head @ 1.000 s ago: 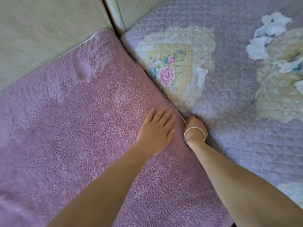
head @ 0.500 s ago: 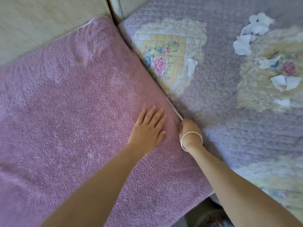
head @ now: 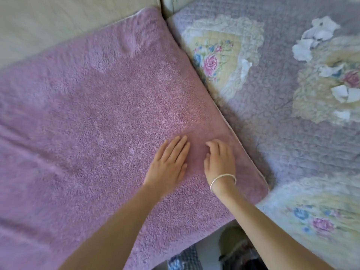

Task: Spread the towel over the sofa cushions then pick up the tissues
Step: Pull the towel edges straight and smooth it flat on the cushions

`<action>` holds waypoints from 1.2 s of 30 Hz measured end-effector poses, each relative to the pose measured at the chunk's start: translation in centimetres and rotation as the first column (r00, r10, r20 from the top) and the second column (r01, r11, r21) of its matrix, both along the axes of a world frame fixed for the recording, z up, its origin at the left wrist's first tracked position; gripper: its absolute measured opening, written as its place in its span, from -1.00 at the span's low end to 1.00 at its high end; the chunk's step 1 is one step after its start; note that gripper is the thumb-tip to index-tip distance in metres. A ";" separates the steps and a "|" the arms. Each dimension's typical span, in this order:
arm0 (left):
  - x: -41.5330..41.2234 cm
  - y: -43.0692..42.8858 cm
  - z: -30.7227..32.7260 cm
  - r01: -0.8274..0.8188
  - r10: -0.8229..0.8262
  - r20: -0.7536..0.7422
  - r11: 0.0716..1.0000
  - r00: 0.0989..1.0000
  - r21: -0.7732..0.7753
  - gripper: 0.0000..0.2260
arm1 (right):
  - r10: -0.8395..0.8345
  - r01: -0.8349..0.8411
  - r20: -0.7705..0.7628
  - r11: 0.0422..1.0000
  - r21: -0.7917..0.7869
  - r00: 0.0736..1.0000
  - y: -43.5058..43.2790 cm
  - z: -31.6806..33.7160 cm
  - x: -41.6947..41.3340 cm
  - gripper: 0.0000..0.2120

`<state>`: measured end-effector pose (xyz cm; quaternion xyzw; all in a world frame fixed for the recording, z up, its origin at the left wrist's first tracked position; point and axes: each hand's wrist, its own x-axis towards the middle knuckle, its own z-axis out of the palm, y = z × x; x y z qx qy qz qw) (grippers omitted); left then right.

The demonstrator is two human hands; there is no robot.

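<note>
Status: towel [head: 97, 123] is spread flat on the seat, with its far corner against the sofa backrest [head: 58, 26] and its right hem running along the seam beside the quilted cover [head: 272, 137]. On it, left hand [head: 167, 164] is palm down with fingers straight and together, holding nothing. Just beside it, right hand [head: 220, 162] is also palm down on the pile, fingers loosely bent, nothing gripped; thin bracelet [head: 223, 178] on that wrist. Reads as the smoothing step. The towel's left extent runs out of frame, so I can't confirm full coverage. It looks like thick soft fleece: limp, light, with a grippy pile that drags rather than slides. Sweep it with flat palms, or pinch the right hem to shift it. The tissues [head: 319, 32] are not yet picked up: crumpled white bits scattered on the quilted cover, well to the right, with one scrap [head: 246, 68] nearer the towel. They're near weightless and tear easily, so pinch each from the top with fingertips and bunch them in the palm. Risk: white bits blend into the lace patches, easy to miss one.
</note>
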<state>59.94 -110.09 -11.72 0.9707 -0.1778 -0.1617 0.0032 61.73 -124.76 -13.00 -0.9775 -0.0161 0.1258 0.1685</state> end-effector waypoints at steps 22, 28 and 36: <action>-25.4 25.5 -0.3 -0.544 0.544 -0.065 0.839 0.837 0.012 -0.51 | 0.645 -0.648 -0.178 0.760 0.048 0.743 30.5 0.5 -19.5 -0.74; -27.4 26.8 -1.8 -0.502 0.501 -0.055 0.865 0.864 -0.009 -0.51 | 0.629 -0.616 0.013 0.765 -0.188 0.777 33.3 0.8 -20.8 -0.69; -29.4 27.0 -3.0 -0.495 0.489 -0.121 0.868 0.864 -0.028 -0.48 | 0.633 -0.668 -0.233 0.734 -0.124 0.739 33.1 -0.5 -21.5 -0.80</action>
